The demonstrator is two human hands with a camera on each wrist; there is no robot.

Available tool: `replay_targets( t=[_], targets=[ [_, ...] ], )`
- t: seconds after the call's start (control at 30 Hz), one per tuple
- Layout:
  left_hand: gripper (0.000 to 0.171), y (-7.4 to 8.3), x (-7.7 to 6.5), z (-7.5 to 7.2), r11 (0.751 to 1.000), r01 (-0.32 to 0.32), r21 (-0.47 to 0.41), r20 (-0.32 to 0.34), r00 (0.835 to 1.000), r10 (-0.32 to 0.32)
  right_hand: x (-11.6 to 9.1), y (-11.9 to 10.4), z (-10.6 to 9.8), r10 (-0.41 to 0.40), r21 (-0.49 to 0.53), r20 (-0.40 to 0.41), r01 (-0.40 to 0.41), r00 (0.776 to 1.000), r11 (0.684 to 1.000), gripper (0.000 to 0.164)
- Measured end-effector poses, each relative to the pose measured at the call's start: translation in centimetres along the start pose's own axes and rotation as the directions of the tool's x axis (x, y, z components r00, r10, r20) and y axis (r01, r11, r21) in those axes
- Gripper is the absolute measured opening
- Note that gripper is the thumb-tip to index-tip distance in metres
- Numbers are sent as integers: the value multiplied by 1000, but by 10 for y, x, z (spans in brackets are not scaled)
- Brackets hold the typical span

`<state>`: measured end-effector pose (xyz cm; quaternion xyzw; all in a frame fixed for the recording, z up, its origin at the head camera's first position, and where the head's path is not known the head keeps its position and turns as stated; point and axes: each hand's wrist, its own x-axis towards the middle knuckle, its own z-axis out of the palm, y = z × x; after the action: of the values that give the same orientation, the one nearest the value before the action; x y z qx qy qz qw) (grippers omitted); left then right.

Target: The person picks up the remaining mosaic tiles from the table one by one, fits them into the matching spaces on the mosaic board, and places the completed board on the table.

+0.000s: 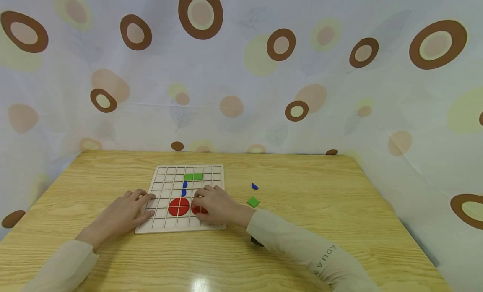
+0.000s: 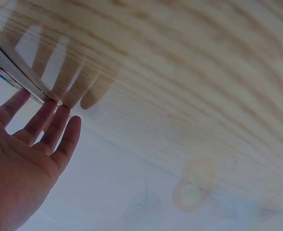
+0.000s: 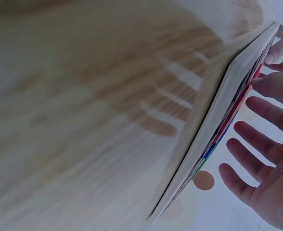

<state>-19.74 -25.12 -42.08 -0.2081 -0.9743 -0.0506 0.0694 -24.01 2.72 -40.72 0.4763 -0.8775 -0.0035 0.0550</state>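
A pale gridded board (image 1: 160, 187) lies on the table, holding flat coloured pieces. Two green squares (image 1: 193, 177) sit side by side near its top, with two blue half circles (image 1: 184, 189) below them. Further down, red pieces form a disc (image 1: 178, 207). My left hand (image 1: 126, 210) rests at the board's left edge, fingertips and thumb against it and fingers loosely extended. Over the board's lower right, my right hand (image 1: 215, 204) touches another red piece (image 1: 198, 209), which it partly hides. In the right wrist view its fingers (image 3: 264, 142) are spread, the thumb tip right at the red.
Right of the board lie a loose blue half circle (image 1: 255, 186) and a loose green square (image 1: 253, 202). A dark object (image 1: 256, 241) shows partly under my right sleeve. The wooden table (image 1: 317, 191) meets a patterned cloth (image 1: 241, 82) at the back and sides.
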Motion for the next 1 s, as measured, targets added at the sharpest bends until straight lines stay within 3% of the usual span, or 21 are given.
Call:
replay_targets(
  t=[0.77, 1.0],
  targets=[
    [45, -1, -1, 1, 1000, -7, -8, -15, 1000, 6, 1, 0, 1, -28, 16, -2, 28, 1000, 999, 22],
    [45, -1, -1, 1, 1000, -10, -7, -11, 1000, 10, -1, 1, -4, 11, 49, 13, -12, 1000, 999, 24]
  ],
)
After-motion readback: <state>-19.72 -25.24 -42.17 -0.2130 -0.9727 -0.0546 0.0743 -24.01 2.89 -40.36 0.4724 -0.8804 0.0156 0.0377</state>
